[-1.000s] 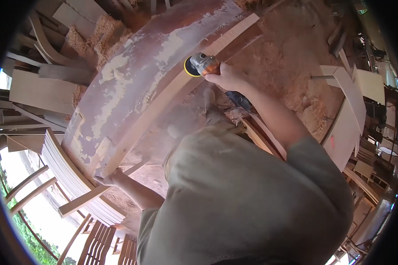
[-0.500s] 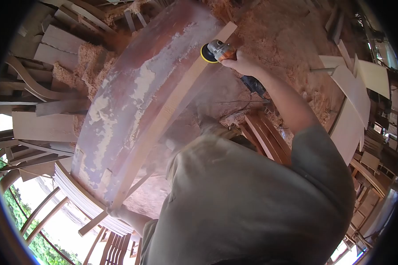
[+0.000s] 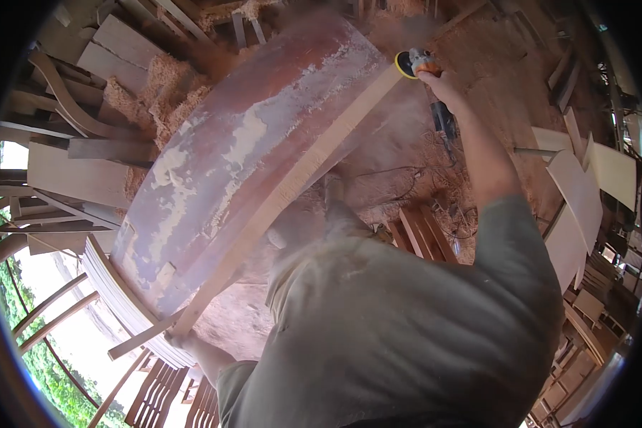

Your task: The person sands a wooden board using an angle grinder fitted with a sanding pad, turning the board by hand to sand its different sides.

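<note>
Sanding a long wooden strip (image 3: pixel 299 175) looks to be the step in hand. It runs slantwise from lower left to upper right of the frame, along the edge of the patchy reddish worktop (image 3: pixel 239 96). At upper right, the right hand (image 3: pixel 439 83) has its fingers wrapped around a power sander (image 3: pixel 424 60), whose yellow-rimmed disc (image 3: pixel 405 65) is at the strip's far end; whether it touches the wood I cannot tell. At lower left, the left hand (image 3: pixel 185 344) appears to grip the near end, fingers partly hidden. I judge the next move calls for an even, flat return pass with that end held firm.
</note>
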`<action>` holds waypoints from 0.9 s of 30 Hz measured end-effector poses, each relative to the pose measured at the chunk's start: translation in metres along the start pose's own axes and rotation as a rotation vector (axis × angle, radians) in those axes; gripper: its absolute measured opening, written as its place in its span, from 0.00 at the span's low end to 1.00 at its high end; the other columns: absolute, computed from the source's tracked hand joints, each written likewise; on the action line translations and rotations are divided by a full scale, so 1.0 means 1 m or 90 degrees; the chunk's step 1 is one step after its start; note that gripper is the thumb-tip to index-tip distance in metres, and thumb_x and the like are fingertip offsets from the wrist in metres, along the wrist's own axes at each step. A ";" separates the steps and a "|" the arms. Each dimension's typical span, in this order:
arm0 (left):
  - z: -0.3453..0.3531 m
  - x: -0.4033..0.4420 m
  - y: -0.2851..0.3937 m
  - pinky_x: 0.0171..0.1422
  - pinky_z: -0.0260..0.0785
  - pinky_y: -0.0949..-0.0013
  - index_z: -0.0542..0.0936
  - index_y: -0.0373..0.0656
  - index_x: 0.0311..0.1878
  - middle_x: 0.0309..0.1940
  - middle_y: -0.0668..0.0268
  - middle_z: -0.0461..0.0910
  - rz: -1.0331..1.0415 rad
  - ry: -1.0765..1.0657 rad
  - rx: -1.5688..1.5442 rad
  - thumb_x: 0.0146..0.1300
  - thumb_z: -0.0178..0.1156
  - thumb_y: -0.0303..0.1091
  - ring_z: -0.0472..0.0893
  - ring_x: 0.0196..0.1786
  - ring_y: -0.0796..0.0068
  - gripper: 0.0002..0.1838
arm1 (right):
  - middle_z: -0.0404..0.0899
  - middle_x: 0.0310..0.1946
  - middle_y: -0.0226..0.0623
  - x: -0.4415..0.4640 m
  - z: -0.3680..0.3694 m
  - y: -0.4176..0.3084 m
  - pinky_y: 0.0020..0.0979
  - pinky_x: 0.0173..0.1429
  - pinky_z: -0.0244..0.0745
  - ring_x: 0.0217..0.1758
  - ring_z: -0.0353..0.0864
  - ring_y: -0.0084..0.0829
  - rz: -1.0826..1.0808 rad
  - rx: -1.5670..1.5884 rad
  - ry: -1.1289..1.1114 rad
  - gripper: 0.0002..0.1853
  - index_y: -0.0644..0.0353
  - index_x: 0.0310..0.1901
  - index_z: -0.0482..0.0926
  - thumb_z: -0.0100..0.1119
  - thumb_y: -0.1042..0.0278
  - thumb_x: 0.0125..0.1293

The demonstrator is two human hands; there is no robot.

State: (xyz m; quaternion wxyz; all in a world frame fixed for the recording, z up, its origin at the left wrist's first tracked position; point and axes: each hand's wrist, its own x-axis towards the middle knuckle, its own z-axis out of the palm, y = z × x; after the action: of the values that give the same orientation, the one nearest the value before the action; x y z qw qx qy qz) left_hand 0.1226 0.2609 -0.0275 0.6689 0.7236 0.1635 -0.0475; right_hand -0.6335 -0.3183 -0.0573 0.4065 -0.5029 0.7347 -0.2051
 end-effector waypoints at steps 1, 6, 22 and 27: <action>-0.002 0.007 -0.003 0.60 0.73 0.46 0.75 0.27 0.48 0.39 0.48 0.81 -0.005 0.010 -0.004 0.67 0.41 0.52 0.81 0.48 0.48 0.31 | 0.80 0.51 0.45 0.015 0.003 0.020 0.32 0.56 0.72 0.54 0.80 0.33 -0.001 0.000 0.089 0.35 0.69 0.59 0.75 0.69 0.49 0.57; 0.014 -0.004 -0.001 0.59 0.74 0.44 0.78 0.33 0.44 0.41 0.50 0.80 -0.044 0.018 -0.278 0.69 0.39 0.46 0.81 0.49 0.49 0.25 | 0.79 0.37 0.37 -0.073 0.045 0.014 0.34 0.39 0.81 0.34 0.81 0.30 0.135 0.565 0.146 0.23 0.58 0.51 0.75 0.66 0.53 0.61; 0.045 -0.033 -0.035 0.59 0.67 0.50 0.79 0.38 0.36 0.41 0.54 0.78 -0.297 -0.364 -0.746 0.68 0.47 0.41 0.76 0.44 0.54 0.17 | 0.80 0.40 0.35 -0.439 0.323 -0.227 0.31 0.50 0.74 0.43 0.79 0.27 -0.366 -0.017 -0.638 0.19 0.67 0.50 0.76 0.63 0.61 0.64; 0.040 -0.021 -0.045 0.63 0.67 0.49 0.78 0.34 0.45 0.44 0.52 0.79 -0.353 -0.445 -0.868 0.70 0.43 0.42 0.78 0.50 0.52 0.21 | 0.82 0.45 0.48 -0.509 0.389 -0.247 0.37 0.55 0.74 0.51 0.82 0.38 -0.469 -0.044 -0.691 0.25 0.69 0.54 0.74 0.64 0.58 0.63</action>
State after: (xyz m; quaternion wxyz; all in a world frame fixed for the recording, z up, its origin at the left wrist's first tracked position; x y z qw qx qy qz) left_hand 0.0952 0.2207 -0.0686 0.9386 0.0337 0.1115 -0.3249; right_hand -0.0965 0.0836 0.0899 0.6063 -0.7664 0.2108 -0.0244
